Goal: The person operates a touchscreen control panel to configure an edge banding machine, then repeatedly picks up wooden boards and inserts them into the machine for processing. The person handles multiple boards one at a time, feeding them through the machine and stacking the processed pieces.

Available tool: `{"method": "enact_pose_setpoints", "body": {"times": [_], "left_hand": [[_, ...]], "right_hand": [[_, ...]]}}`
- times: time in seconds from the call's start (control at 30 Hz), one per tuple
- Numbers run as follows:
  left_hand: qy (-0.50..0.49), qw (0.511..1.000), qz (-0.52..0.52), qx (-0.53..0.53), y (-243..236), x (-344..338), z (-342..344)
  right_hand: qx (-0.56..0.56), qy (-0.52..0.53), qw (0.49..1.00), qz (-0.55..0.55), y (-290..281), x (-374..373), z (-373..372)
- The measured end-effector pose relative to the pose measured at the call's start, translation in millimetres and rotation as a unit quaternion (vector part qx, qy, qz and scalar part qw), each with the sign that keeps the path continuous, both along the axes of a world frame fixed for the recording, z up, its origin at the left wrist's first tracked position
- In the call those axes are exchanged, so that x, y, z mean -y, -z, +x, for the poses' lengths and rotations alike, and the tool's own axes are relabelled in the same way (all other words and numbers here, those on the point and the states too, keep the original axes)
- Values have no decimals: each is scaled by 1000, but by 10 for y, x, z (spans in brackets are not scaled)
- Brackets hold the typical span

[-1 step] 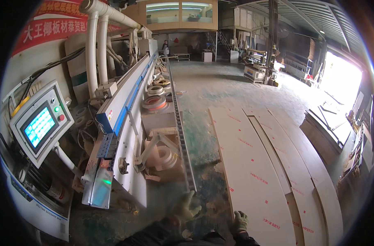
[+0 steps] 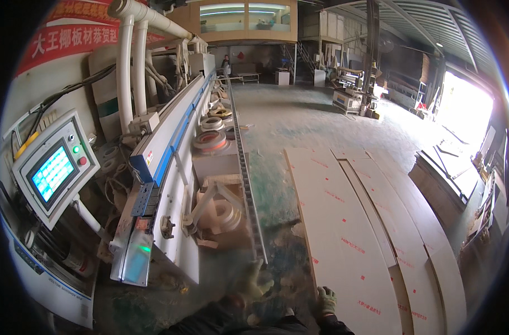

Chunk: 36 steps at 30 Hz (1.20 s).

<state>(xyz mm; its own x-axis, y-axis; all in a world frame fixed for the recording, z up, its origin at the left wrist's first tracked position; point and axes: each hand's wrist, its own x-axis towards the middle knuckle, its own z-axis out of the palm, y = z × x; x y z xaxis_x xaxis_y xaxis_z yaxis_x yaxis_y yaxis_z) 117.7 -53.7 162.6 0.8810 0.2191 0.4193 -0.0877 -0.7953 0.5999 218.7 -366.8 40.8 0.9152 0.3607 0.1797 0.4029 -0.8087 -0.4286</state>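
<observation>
Both hands are low in the view and both wear light work gloves. The right hand (image 2: pixel 325 300) is just beside the near corner of the top board (image 2: pixel 344 234), a long pale panel with small red marks that lies on a stack of similar panels (image 2: pixel 416 240) on the dusty concrete floor (image 2: pixel 299 123); its fingers look loosely curled, and I cannot tell if they already touch the board edge or only hover at it. The left hand (image 2: pixel 256 282) is blurred, its fingers spread and released, holding nothing, over the floor between the board and the edge banding machine (image 2: pixel 170 145). This long white and blue machine stands on the left, with a feed rail (image 2: pixel 249 190) along its side, a control panel (image 2: pixel 53 170) with a lit screen, and rolls of edge tape (image 2: pixel 211 140) lying on it. In my judgement the main risk is the size of the board: if it is lifted by one corner only, it may bend, slide off the stack, or scrape its face on the panel below. The near end of the rail stands close to the left hand, so a quick movement could hit it. The floor carries dust and small offcuts (image 2: pixel 299 229), which could make a foot slip while the board is carried.
</observation>
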Motion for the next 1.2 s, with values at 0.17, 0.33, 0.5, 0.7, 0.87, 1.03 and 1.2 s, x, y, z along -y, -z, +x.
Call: {"method": "enact_pose_setpoints", "body": {"times": [0.17,0.33,0.5,0.7,0.87,1.03,1.2], "left_hand": [[-32,998,-53,-17,170,-187,485],[-89,980,-157,-86,408,-228,1004],[-162,933,-272,-173,578,-325,1193],[-209,949,-155,-179,735,-353,1114],[-224,949,-128,-180,909,-307,1021],[-221,958,-11,-185,1084,-250,998],[-289,894,-169,-299,920,-174,1054]], "right_hand": [[-56,-71,994,-56,121,-479,851],[-42,-103,976,-187,270,-997,1872],[4,-130,960,-247,481,-1361,2778],[-103,-122,958,-238,447,-1382,3078],[-87,-105,962,-239,423,-1391,3034],[-103,-106,956,-254,353,-1391,3037],[-113,-101,958,-242,342,-1393,3060]]}}
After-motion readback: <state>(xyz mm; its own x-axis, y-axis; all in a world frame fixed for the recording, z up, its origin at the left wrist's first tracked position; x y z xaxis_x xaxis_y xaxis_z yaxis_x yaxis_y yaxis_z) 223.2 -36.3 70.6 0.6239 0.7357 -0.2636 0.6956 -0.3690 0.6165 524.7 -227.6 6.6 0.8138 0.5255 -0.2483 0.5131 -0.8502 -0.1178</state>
